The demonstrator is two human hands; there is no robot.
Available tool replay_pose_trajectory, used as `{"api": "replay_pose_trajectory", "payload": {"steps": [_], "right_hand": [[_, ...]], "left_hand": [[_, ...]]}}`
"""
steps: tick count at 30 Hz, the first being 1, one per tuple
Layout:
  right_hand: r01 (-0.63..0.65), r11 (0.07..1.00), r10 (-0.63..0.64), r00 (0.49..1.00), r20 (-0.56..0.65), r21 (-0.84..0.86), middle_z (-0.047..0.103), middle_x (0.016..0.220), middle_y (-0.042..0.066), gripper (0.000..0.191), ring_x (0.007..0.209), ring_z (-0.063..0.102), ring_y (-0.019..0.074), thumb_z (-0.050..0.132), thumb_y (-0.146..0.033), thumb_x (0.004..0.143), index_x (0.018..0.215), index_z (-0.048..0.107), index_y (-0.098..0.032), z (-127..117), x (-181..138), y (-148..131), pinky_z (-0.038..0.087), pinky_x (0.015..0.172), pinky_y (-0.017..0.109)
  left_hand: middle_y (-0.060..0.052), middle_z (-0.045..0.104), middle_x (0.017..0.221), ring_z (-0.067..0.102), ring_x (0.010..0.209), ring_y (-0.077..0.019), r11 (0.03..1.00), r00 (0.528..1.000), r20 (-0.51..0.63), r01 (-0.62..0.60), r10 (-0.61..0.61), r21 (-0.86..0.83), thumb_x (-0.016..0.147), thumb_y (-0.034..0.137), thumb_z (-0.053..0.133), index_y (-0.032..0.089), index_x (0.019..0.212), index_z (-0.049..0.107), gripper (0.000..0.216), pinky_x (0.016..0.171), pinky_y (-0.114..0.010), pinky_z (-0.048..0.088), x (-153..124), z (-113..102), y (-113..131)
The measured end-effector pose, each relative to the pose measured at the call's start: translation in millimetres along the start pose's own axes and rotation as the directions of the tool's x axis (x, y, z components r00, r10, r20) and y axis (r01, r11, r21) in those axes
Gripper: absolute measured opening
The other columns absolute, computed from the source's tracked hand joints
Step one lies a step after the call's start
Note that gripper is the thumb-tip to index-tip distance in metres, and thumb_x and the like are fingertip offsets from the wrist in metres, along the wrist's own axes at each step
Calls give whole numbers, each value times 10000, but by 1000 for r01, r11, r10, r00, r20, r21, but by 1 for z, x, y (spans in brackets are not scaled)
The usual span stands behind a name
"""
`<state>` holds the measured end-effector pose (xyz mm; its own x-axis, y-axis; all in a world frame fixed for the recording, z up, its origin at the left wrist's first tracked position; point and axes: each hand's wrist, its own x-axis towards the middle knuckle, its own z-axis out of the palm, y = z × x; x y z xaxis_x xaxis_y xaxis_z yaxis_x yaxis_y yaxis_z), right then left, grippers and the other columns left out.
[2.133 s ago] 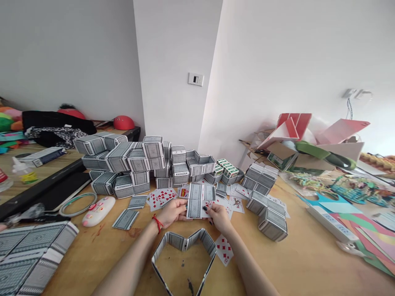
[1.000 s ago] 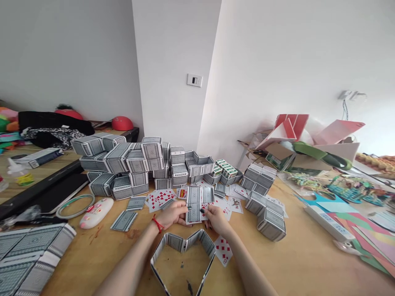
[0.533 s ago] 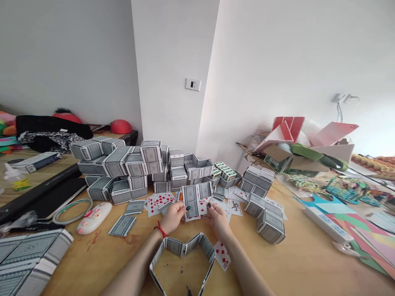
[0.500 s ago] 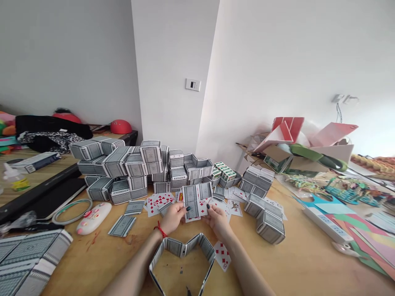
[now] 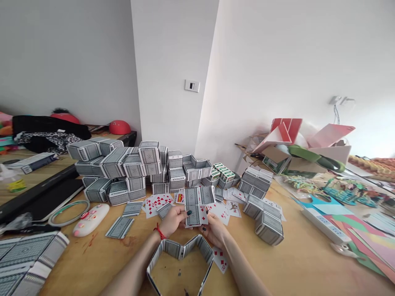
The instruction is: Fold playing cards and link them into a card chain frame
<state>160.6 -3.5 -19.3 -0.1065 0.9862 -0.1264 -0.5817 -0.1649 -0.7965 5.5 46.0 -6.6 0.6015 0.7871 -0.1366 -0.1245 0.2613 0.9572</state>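
Left hand: pinches the left edge of the folded card piece, thumb on its patterned face, red string on the wrist.
Right hand: closed on the lower right edge of the same piece, fingers under it, dark nails showing.
Folded card piece: patterned backs toward the camera, a red pip face showing at its right side; held just above the tabletop, mid-depth, slightly left of centre.
Heart frame: strip of joined cards standing on edge at the near edge of the tabletop, between the forearms; outline closed, inside bare wood.
Loose cards: face-up red pips fanned just beyond the left hand; one diamond card touching the heart frame's right side; face-down ones off to the left.
Block pile: many finished card boxes stacked toward the far edge, against the wall corner; a smaller stack right of the hands.
Progress, my read: outline and a large stock of boxes done; piece in hand looks part-folded and not joined to anything.
Left side: white-pink case, tape ring, black board.
Right side: coloured paper and cartons, white power strip.
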Motion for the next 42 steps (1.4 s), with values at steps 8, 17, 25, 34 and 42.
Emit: {"api": "replay_pose_trajectory", "payload": {"steps": [8,17,25,34,42], "right_hand": [[47,985,-55,997,-45,-165,446,492,-50,300,402,304,45,693,-430,586,687,619,-156,0,6,5,197,355,174],[145,891,-265,935,-235,-431,461,455,-39,344,419,361,84,675,-473,548,547,537,-157,-1,20,13,272,418,216],[201,679,-482,847,-223,-706,355,451,-52,389,454,301,86,538,-486,662,470,377,-188,0,23,15,250,441,220],[180,768,-172,982,73,-614,435,512,-52,305,441,371,76,604,-447,640,589,467,-179,-4,9,-7,294,421,200],[41,784,-123,988,-91,-619,394,377,-82,290,297,338,68,646,-327,569,492,396,-199,-12,13,2,262,307,200]], "left_hand": [[-11,639,618,610,616,-186,1000,1000,-22,9,-9,0,593,405,668,144,790,597,335,580,-303,482,3,0,-3],[-2,622,582,600,553,-171,997,1000,-8,10,-9,77,630,399,627,139,718,574,279,582,-303,476,7,-2,-9],[-5,627,573,608,575,-187,994,997,37,71,-75,80,615,390,634,141,745,573,286,596,-318,468,5,1,-5],[7,607,550,593,544,-176,999,999,1,39,-39,6,601,410,645,149,653,519,294,575,-317,466,5,0,-7],[18,589,536,575,527,-162,996,999,-21,34,-32,88,585,396,655,162,603,478,294,535,-288,456,7,-2,-8]]}}
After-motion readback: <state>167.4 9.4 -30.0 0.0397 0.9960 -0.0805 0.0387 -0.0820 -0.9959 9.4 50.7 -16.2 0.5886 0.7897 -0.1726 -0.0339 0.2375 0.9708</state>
